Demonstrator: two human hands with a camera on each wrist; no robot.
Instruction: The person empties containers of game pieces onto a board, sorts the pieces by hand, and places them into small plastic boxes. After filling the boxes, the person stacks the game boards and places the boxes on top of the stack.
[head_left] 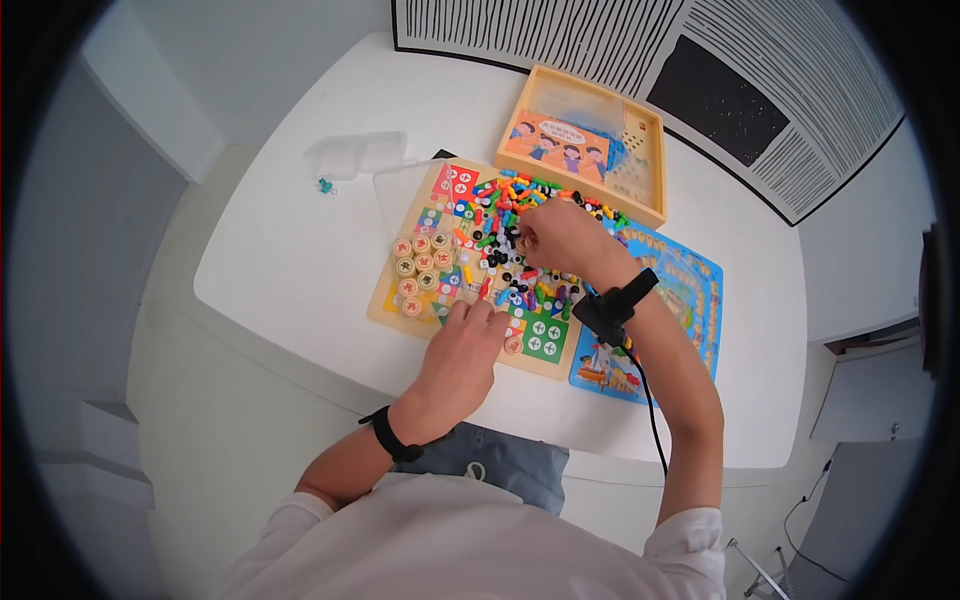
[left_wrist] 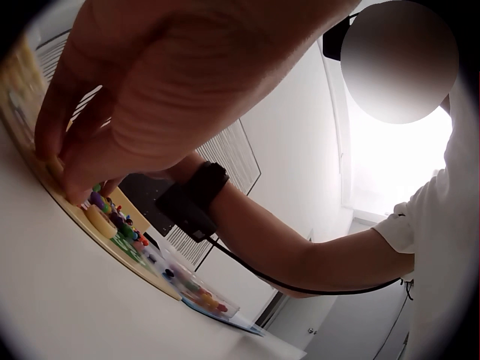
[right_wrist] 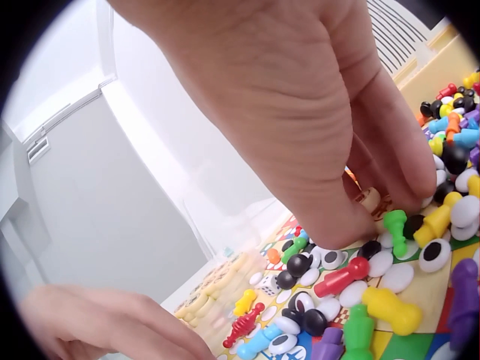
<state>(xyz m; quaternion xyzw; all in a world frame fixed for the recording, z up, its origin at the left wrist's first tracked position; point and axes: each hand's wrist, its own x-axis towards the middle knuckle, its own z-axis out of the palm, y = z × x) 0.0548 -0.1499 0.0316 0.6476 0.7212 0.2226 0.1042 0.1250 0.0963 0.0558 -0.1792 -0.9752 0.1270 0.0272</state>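
My right hand (head_left: 562,237) reaches down into a heap of small coloured pegs and black and white counters (right_wrist: 375,262). Its thumb and fingers pinch a round wooden Chinese chess piece (right_wrist: 370,199), mostly hidden by the hand. The left hand (head_left: 462,352) is low over the near side of the printed wooden game board (head_left: 392,305), fingertips pointing down at it beside a red peg (head_left: 486,287). I cannot tell whether those fingers hold something. One wooden chess piece (head_left: 514,345) lies by the left hand; several more chess pieces (head_left: 424,262) are grouped at the board's left.
Behind the board stands an open wooden box (head_left: 648,200) with an orange picture card (head_left: 560,143). A blue picture board (head_left: 705,300) lies at right. Clear plastic trays (head_left: 355,155) and a teal clip (head_left: 325,186) are on the white table (head_left: 270,270) at left.
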